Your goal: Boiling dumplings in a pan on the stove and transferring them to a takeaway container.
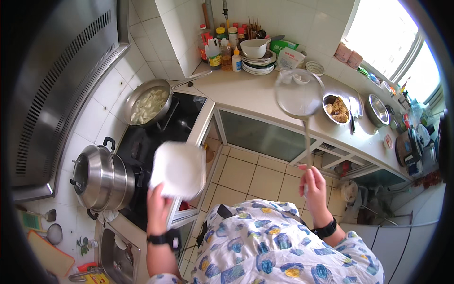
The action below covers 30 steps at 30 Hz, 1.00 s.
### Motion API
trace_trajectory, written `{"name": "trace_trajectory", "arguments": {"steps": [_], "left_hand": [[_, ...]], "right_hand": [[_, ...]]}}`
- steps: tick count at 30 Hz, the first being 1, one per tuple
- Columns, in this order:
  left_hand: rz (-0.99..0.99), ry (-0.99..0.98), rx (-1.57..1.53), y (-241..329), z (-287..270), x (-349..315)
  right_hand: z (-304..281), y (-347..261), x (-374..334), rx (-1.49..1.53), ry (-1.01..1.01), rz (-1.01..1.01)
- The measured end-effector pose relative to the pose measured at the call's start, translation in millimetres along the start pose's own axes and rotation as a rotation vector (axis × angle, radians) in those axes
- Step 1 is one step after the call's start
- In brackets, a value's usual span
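My left hand (158, 208) grips a white bowl (178, 169) beside the wok of dumplings (147, 102); my right hand (313, 185) clasps a mesh skimmer (299, 98) (raised over the counter (250, 97)). I'd keep the bowl level.

A white bowl (178, 169) is held up in the left hand (158, 204), tilted so its pale, blurred underside faces the camera, over the black stovetop. A round mesh skimmer (299, 98) with a long, thin, pale handle is gripped at its end by the right hand (313, 186), standing upright with its net raised before the desk.
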State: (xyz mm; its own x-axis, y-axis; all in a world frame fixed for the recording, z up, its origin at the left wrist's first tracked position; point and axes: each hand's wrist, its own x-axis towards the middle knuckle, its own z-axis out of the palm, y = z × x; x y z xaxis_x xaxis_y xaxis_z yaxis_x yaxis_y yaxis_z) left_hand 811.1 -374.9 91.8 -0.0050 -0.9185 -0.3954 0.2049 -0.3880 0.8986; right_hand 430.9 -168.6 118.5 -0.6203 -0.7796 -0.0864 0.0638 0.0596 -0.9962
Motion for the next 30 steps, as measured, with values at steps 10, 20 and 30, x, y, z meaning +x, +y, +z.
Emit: {"name": "trace_trajectory", "arguments": {"steps": [10, 20, 30], "left_hand": [[-0.138, -0.182, 0.104, -81.0, 255.6, 212.2], [-0.152, -0.236, 0.245, -102.0, 372.1, 293.7], [-0.013, -0.266, 0.587, -99.5, 387.9, 328.6]], "right_hand": [[-77.5, 26.5, 3.0, 0.035, 0.413, 0.065], [-43.5, -0.5, 77.2, -0.040, 0.614, 0.178], [2.8, -11.6, 159.3, -0.063, 0.581, 0.159]]}}
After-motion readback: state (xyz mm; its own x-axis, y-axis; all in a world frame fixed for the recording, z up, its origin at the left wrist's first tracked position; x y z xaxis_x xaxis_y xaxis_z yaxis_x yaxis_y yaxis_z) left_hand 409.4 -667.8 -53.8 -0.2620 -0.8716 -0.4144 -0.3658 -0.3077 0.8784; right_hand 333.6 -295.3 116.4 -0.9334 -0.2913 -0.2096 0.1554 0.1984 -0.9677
